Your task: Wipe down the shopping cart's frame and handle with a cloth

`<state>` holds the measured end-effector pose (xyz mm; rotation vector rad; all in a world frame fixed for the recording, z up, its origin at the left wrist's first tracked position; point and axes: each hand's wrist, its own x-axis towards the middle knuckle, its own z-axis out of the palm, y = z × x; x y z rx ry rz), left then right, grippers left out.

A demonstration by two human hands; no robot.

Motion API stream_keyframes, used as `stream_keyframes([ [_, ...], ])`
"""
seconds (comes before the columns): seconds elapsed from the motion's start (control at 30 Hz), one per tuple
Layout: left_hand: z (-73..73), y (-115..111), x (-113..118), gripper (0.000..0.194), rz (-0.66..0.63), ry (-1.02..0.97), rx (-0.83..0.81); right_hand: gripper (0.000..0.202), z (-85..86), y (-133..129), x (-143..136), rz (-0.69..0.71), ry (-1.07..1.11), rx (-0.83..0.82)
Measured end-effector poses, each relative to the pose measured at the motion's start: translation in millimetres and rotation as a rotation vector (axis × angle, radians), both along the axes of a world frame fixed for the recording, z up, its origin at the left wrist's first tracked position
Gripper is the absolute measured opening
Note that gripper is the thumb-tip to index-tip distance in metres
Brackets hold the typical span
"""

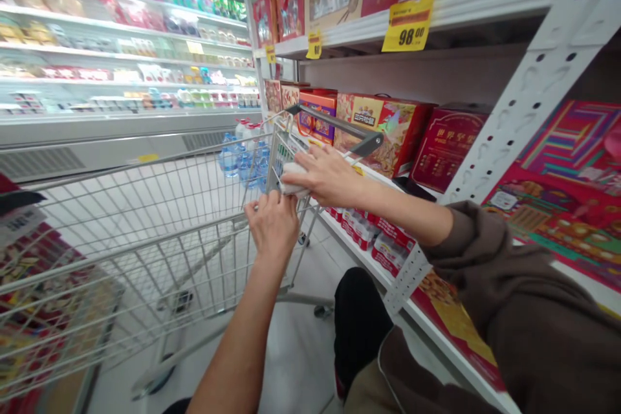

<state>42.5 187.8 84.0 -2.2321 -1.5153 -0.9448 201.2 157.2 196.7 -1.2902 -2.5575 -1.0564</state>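
A wire shopping cart [208,233] stands in front of me, its grey handle [339,121] at the shelf side. My left hand [274,223] is closed over the cart's top rim near the handle end. Just above it, my right hand [330,174] presses a folded white cloth [294,180] against the cart frame, fingers bent round it. Part of the cloth is hidden under the fingers.
Shelving with a white perforated post [528,71] and gift boxes [378,126] runs along my right. Packs of blue-tinted water bottles [247,158] stand beyond the cart. A refrigerated display [121,58] lines the back. Stacked goods [39,272] lie at the left.
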Motion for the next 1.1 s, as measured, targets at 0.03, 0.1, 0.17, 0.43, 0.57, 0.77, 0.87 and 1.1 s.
stream_keyframes([
  [0.03, 0.9, 0, -1, 0.045, 0.0, 0.01, -0.013, 0.042, -7.5, 0, -5, 0.012, 0.007, 0.023],
  [0.1, 2.7, -1, -2, 0.044, -0.01, 0.012, -0.034, 0.042, -12.7, -2, 0, 0.011, 0.033, 0.063],
  [0.17, 4.1, -2, -5, 0.044, -0.024, 0.014, -0.043, 0.04, -7.2, -7, 20, -0.024, 0.088, 0.103],
  [0.43, 9.7, -5, -8, 0.043, -0.119, -0.026, -0.092, 0.05, -15.7, -21, 89, -0.165, 0.49, 0.336],
  [0.57, 7.2, -7, 1, 0.046, -0.192, -0.189, -0.115, 0.053, -70.5, -4, 67, -0.242, 0.79, 0.554],
  [0.77, -3.8, 3, 1, 0.082, -0.337, -0.334, -0.165, 0.04, -151.2, 29, -3, -0.19, 0.771, 0.601],
  [0.87, -4.6, 6, -6, 0.093, -0.344, -0.332, -0.176, 0.031, -169.7, 30, -5, -0.051, 0.627, 0.589],
  [1.1, -1.7, 4, -8, 0.099, -0.313, -0.322, -0.204, 0.041, -120.8, 15, 53, -0.273, 0.843, 0.528],
])
